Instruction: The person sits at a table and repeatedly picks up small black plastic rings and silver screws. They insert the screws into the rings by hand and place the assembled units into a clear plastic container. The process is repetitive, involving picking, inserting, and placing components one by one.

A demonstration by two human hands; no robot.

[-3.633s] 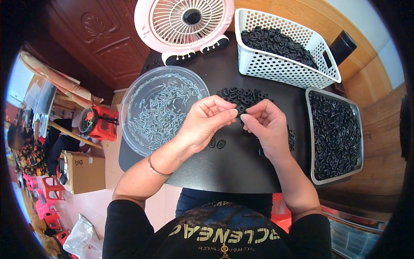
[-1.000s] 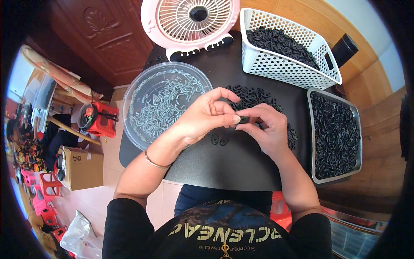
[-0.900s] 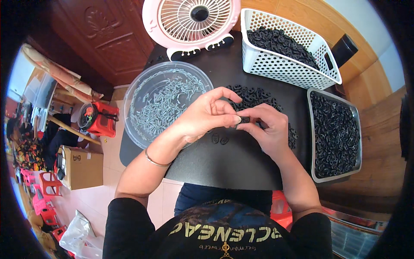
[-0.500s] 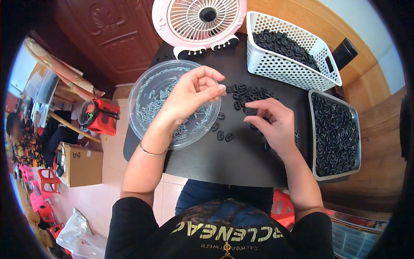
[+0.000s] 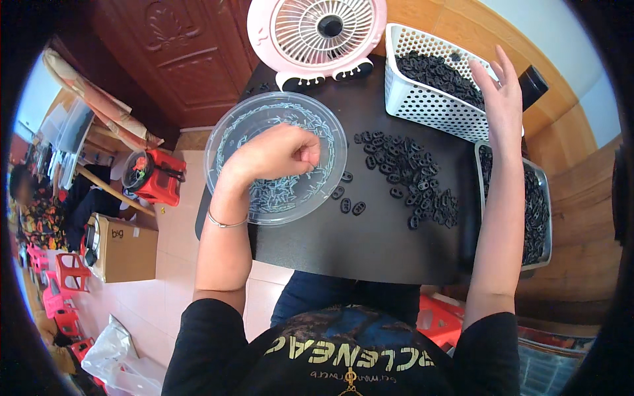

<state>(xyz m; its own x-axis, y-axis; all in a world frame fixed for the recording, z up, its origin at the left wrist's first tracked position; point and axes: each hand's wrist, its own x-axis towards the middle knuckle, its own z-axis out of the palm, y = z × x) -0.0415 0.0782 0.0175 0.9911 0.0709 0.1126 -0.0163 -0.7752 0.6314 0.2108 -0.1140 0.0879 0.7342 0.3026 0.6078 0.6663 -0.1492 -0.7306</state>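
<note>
At eleven o'clock, perhaps for easy reach, a pin tub (image 5: 337, 165) sits under the left hand (image 5: 277, 152), grip unclear, while the open right hand (image 5: 504, 99) nears one o'clock's basket (image 5: 422, 105).

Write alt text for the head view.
A left hand curls over a round clear tub of small silvery pins; an open right hand is near a white basket of black parts. Loose black pieces lie on the dark table; a pink fan stands behind.
</note>
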